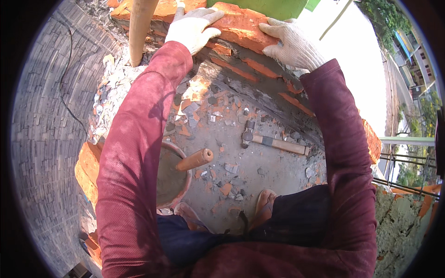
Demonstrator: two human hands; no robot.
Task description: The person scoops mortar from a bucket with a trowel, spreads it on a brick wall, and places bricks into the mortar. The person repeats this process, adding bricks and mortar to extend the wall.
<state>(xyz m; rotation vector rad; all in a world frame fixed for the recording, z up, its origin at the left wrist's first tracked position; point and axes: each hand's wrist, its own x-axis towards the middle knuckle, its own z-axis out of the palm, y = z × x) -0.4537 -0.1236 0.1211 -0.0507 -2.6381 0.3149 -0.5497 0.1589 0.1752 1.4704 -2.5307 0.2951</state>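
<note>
An orange brick [243,27] lies on top of a low, rough brick wall [241,69] with grey mortar between its courses. My left hand [192,30], in a white knit glove, grips the brick's left end, thumb on the near face. At its right end my right hand [294,46], gloved the same way, holds the brick with thumb and fingers; some fingertips are hidden behind it. Below my left forearm a round basin [187,183] holds grey mortar, partly covered by my sleeve. A tool's wooden handle [194,160] sticks out of it; its head is hidden.
A hammer [273,141] lies on the rubble-strewn floor [245,167] near my feet. A wooden pole [140,32] stands left of my left hand. Loose bricks [88,169] sit at the left, and metal bars [403,185] jut out at the right.
</note>
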